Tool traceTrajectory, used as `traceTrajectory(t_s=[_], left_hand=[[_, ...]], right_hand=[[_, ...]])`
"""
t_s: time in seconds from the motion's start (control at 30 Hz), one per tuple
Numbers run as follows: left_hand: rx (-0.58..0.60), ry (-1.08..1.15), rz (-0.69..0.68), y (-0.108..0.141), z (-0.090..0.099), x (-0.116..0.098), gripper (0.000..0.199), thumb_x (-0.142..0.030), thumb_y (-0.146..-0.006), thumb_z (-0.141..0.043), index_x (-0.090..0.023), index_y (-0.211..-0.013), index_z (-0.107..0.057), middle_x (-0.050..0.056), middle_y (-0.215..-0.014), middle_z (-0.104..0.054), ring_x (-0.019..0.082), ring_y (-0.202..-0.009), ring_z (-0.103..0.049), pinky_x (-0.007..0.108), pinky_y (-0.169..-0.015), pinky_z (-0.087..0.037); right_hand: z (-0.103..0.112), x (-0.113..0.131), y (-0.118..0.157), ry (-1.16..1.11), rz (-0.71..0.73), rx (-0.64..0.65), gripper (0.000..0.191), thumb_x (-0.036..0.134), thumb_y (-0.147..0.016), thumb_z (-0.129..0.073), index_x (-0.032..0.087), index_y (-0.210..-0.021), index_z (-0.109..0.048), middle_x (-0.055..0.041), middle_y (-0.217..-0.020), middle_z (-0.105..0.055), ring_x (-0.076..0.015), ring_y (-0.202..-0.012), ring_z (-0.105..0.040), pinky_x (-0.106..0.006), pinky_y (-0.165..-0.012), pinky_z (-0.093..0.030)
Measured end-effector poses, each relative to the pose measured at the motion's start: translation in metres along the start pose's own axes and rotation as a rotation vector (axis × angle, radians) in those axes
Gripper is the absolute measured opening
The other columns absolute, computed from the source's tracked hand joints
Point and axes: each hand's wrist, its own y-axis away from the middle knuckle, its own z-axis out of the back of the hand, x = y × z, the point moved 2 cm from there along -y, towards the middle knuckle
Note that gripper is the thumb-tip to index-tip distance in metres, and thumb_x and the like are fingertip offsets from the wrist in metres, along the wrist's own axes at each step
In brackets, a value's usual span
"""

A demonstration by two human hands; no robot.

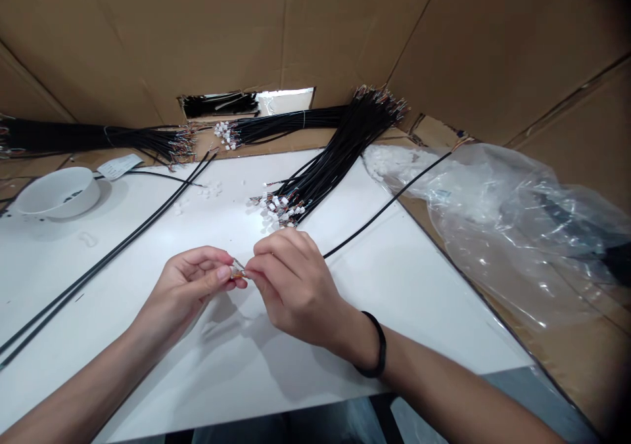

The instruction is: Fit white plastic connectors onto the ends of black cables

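My left hand (190,288) and my right hand (293,286) meet above the white tabletop (236,358), with their fingertips pinching a small connector end (237,272) with fine wires. The connector is mostly hidden by my fingers. A black cable (389,201) runs from behind my right hand up to the right. Just beyond my hands lies a bundle of black cables (315,181), its white connectors (279,211) heaped at the near end. A dark band circles my right wrist (378,345).
Two long black cables (98,276) lie across the left of the table, and a white bowl (58,193) stands at the far left. Further cable bundles (98,136) lie behind, below cardboard walls (197,37). A clear plastic bag (513,227) lies at the right.
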Motion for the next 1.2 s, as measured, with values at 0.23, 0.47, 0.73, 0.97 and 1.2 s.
traceTrajectory(t_s=[0.23, 0.47, 0.73, 0.97, 1.2], left_hand=[[-0.007, -0.032, 0.011, 0.002, -0.003, -0.003, 0.010, -0.021, -0.069, -0.075, -0.017, -0.076, -0.069, 0.004, -0.067, -0.068, 0.012, -0.064, -0.066, 0.016, -0.064, -0.052], [-0.029, -0.046, 0.015, 0.003, -0.007, -0.004, 0.011, -0.019, -0.069, -0.075, -0.016, -0.076, -0.069, 0.005, -0.067, -0.068, 0.011, -0.064, -0.065, 0.016, -0.064, -0.051], [-0.079, -0.076, -0.001, 0.002, -0.005, -0.001, 0.009, -0.017, -0.069, -0.075, -0.017, -0.075, -0.069, 0.001, -0.066, -0.068, 0.009, -0.064, -0.065, 0.014, -0.063, -0.051], [-0.113, -0.159, -0.021, 0.003, -0.003, 0.000, 0.012, -0.018, -0.069, -0.075, -0.014, -0.077, -0.066, 0.003, -0.071, -0.069, 0.012, -0.068, -0.066, 0.017, -0.065, -0.051], [-0.084, -0.082, 0.014, 0.002, -0.006, -0.004, 0.014, -0.021, -0.070, -0.075, -0.013, -0.077, -0.066, 0.006, -0.073, -0.070, 0.014, -0.067, -0.067, 0.019, -0.067, -0.052]], right_hand=[[0.000, 0.002, 0.001, 0.041, 0.069, 0.024, 0.017, 0.008, -0.085, -0.044, 0.009, -0.074, -0.057, -0.0086, -0.080, -0.055, -0.0170, -0.078, -0.042, -0.034, -0.067, -0.039], [-0.001, 0.003, 0.001, 0.046, 0.045, 0.046, 0.020, 0.010, -0.087, -0.042, 0.011, -0.073, -0.056, -0.0080, -0.077, -0.053, -0.0166, -0.076, -0.040, -0.033, -0.066, -0.038], [-0.004, 0.002, 0.003, 0.044, 0.033, 0.103, 0.019, 0.008, -0.083, -0.042, 0.010, -0.071, -0.057, -0.0087, -0.074, -0.051, -0.0175, -0.074, -0.038, -0.033, -0.064, -0.036], [-0.005, -0.004, 0.002, -0.203, -0.141, 0.137, 0.018, 0.015, -0.088, -0.047, 0.011, -0.074, -0.058, -0.0072, -0.077, -0.054, -0.0156, -0.075, -0.042, -0.031, -0.068, -0.039], [-0.001, -0.008, 0.001, -0.479, -0.327, 0.116, 0.012, 0.011, -0.074, -0.053, 0.011, -0.084, -0.060, -0.0064, -0.081, -0.054, -0.0154, -0.077, -0.048, -0.031, -0.071, -0.041]])
